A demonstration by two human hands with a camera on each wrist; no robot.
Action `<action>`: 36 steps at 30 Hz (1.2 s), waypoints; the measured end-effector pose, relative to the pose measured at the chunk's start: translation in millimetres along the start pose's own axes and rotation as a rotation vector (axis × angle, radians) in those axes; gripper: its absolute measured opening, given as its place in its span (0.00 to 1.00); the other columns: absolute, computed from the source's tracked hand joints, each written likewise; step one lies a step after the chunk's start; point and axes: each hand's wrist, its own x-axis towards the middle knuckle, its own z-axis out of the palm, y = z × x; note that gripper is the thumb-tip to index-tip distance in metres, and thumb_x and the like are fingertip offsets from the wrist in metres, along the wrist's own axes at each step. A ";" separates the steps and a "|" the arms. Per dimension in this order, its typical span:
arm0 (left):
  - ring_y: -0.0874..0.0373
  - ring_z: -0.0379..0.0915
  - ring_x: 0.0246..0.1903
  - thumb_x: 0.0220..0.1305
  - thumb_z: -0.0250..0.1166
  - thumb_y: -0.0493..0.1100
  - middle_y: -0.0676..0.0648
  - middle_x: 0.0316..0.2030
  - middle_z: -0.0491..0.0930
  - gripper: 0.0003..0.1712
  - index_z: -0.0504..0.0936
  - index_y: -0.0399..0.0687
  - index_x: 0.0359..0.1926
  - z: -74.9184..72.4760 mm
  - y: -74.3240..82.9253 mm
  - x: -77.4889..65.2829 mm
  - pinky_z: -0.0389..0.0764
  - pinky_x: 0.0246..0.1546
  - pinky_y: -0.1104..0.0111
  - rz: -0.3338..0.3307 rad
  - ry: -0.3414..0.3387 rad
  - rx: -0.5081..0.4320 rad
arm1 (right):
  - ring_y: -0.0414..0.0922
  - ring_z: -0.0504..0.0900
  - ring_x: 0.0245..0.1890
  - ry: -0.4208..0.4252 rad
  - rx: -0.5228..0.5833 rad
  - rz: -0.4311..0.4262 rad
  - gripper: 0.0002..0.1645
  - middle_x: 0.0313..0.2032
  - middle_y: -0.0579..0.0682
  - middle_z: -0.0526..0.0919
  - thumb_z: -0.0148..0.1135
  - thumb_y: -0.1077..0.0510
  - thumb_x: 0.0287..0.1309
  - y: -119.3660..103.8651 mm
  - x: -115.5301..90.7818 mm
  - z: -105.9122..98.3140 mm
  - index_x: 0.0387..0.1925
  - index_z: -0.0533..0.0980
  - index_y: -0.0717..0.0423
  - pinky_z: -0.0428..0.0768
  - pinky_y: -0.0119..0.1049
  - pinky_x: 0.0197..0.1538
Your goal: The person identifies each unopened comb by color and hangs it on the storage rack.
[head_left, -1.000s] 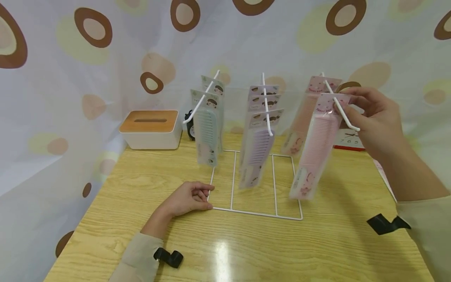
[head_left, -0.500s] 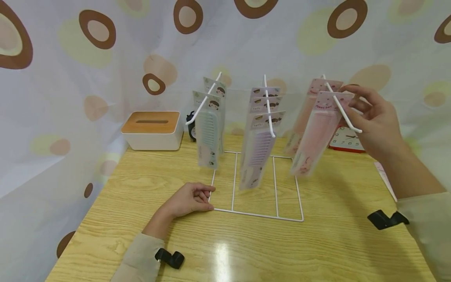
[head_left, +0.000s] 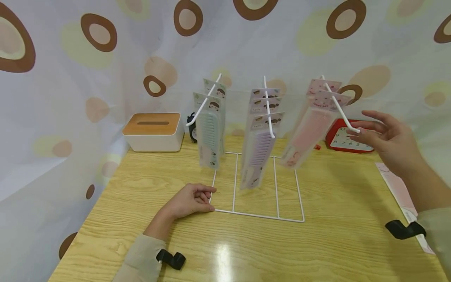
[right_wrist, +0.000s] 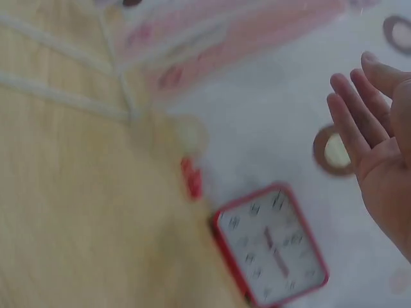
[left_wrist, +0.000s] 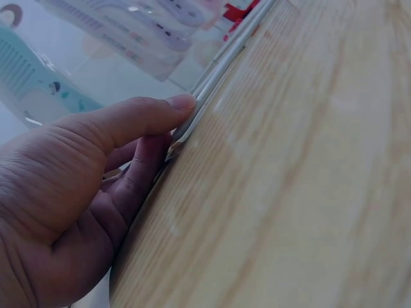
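Observation:
A white wire display rack [head_left: 260, 215] stands on the table, with three hooks reaching forward. My left hand [head_left: 192, 201] holds its base at the front left corner; in the left wrist view the thumb [left_wrist: 148, 119] lies on the wire. Packaged pink combs [head_left: 311, 131] hang on the right hook, the front one tilted. Purple combs [head_left: 260, 149] in packages hang from the middle hook, blue-green combs [head_left: 208, 133] from the left. Beside the right hook's tip is my right hand [head_left: 394, 145], fingers relaxed, holding nothing; the right wrist view shows its palm [right_wrist: 385, 160].
Another pink package [head_left: 399, 192] lies on the table at the right, partly behind my right forearm. At the back are a red clock [head_left: 352, 141], a small red object [head_left: 317, 147], a tissue box [head_left: 153, 141] with a wooden lid and a small black clock [head_left: 192, 127].
My right hand has let go of the front pink comb package and moved right and down. That package has slid back along the hook and swings. My left hand stays on the rack.

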 end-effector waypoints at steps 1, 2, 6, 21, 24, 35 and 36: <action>0.56 0.77 0.37 0.56 0.76 0.37 0.40 0.42 0.79 0.33 0.77 0.35 0.63 0.1 -0.4 0.4 0.82 0.39 0.72 0.001 0.000 0.003 | 0.37 0.89 0.42 0.008 -0.034 0.006 0.30 0.48 0.46 0.87 0.55 0.75 0.65 8.0 -4.2 -7.5 0.67 0.67 0.58 0.85 0.27 0.43; 0.56 0.77 0.37 0.56 0.76 0.37 0.40 0.42 0.79 0.33 0.77 0.35 0.63 0.2 -0.5 0.5 0.82 0.39 0.72 0.000 0.001 0.004 | 0.35 0.88 0.43 0.017 -0.097 0.016 0.29 0.48 0.43 0.86 0.56 0.74 0.65 15.6 -8.5 -15.6 0.66 0.68 0.57 0.84 0.25 0.43; 0.56 0.77 0.37 0.56 0.76 0.37 0.41 0.42 0.79 0.33 0.77 0.35 0.63 0.0 -0.4 0.6 0.82 0.39 0.72 -0.005 0.001 0.009 | 0.24 0.84 0.43 0.070 -0.396 0.096 0.27 0.46 0.28 0.84 0.58 0.67 0.68 42.7 -27.8 -49.1 0.65 0.69 0.48 0.80 0.16 0.42; 0.57 0.78 0.37 0.55 0.76 0.37 0.42 0.42 0.78 0.34 0.76 0.35 0.63 -0.6 1.5 -0.6 0.83 0.39 0.72 -0.006 -0.005 -0.014 | 0.48 0.54 0.77 0.148 -0.955 0.297 0.41 0.72 0.42 0.65 0.59 0.48 0.70 112.2 -90.0 -129.6 0.77 0.56 0.56 0.61 0.67 0.68; 0.57 0.77 0.37 0.55 0.76 0.37 0.41 0.42 0.78 0.34 0.76 0.35 0.63 -0.6 1.8 -0.3 0.83 0.38 0.72 -0.004 -0.006 -0.026 | 0.78 0.58 0.65 0.114 -1.036 0.350 0.45 0.73 0.72 0.54 0.61 0.46 0.68 112.3 -90.1 -132.9 0.76 0.55 0.61 0.76 0.64 0.48; 0.56 0.78 0.36 0.56 0.75 0.36 0.40 0.42 0.78 0.33 0.76 0.35 0.63 0.0 1.0 0.0 0.82 0.39 0.72 -0.005 0.001 -0.016 | 0.82 0.63 0.59 0.081 -1.015 0.449 0.58 0.72 0.77 0.50 0.68 0.43 0.62 110.2 -79.2 -124.0 0.77 0.46 0.65 0.84 0.34 0.43; 0.56 0.77 0.36 0.56 0.75 0.36 0.40 0.42 0.78 0.33 0.76 0.35 0.63 0.1 0.7 -0.1 0.82 0.39 0.72 -0.006 0.000 -0.016 | 0.82 0.63 0.59 0.069 -1.008 0.458 0.59 0.72 0.78 0.51 0.69 0.43 0.61 110.0 -78.9 -124.1 0.77 0.46 0.64 0.84 0.34 0.43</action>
